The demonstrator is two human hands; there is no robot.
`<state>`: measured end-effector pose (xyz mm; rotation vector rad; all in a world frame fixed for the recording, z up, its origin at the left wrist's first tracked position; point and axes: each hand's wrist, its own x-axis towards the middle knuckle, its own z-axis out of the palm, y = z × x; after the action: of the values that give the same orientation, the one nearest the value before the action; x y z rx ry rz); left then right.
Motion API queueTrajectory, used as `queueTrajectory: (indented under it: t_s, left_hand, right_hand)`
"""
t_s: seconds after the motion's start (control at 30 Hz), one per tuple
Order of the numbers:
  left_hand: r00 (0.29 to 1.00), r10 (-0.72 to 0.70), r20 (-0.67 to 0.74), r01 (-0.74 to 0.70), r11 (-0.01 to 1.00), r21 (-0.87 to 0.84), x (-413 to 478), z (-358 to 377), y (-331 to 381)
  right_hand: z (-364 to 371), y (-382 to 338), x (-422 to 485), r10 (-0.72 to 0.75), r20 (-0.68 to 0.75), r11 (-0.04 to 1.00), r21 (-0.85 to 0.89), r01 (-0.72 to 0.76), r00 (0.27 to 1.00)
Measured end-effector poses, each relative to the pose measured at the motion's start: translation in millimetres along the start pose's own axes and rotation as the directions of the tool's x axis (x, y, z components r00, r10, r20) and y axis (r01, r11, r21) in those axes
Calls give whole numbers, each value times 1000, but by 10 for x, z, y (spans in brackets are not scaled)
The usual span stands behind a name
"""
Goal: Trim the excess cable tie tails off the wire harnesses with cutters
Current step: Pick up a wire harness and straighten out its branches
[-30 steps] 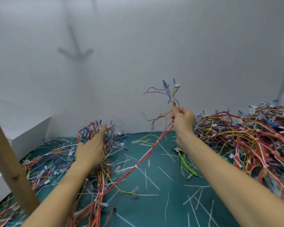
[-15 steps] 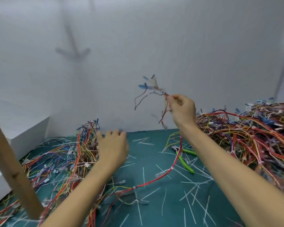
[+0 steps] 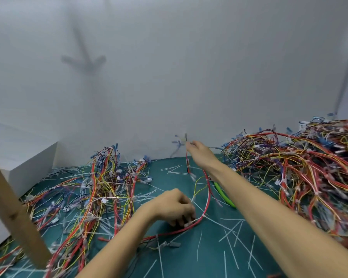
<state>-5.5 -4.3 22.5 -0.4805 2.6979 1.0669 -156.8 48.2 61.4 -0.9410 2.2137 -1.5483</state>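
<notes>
Hold the red wire harness [image 3: 209, 197] taut; right hand [image 3: 199, 151] pinches its upper end; left hand [image 3: 174, 205] grips lower-centre, fingers [image 3: 184, 218] curled; green-handled cutters [image 3: 223, 194] lie just right.

Both arms are bare from the wrist back to the near edge of view: left forearm [image 3: 117, 243], right forearm [image 3: 269, 213], slim and smooth. The left grip [image 3: 175, 207] and right grip [image 3: 199, 152] are bare too, the right one blurred.

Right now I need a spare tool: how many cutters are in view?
1: green-handled cutters on the mat, partly behind the right forearm; others may hide under the left pile or right pile.
</notes>
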Motion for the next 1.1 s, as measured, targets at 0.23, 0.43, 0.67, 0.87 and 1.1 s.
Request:
queueTrajectory:
  t_s: [0.23, 0.43, 0.67, 0.87, 1.1]
  left_hand:
    - [999, 34, 29, -42, 946, 323, 3, 57, 106]
    - [997, 8, 79, -46, 873, 486, -39, 111, 214]
    - [977, 93, -193, -104, 994, -44, -108, -175, 348]
    - [865, -69, -497, -264, 780, -567, -154, -515, 495]
    - [812, -93, -576, -437, 558, -706, -137, -458, 661]
  right_hand:
    - [10, 291, -62, 90, -1, 994, -62, -90, 996]
    - [-76, 265, -249, 9, -115, 994, -109, -22, 993]
    - [-198, 185, -680, -288, -390, 946, -259, 196, 874]
    - [-67, 157, -1114, -423, -476, 906, -190, 379, 771]
    - [59, 75, -1242, -222, -148, 967, 96, 237, 964]
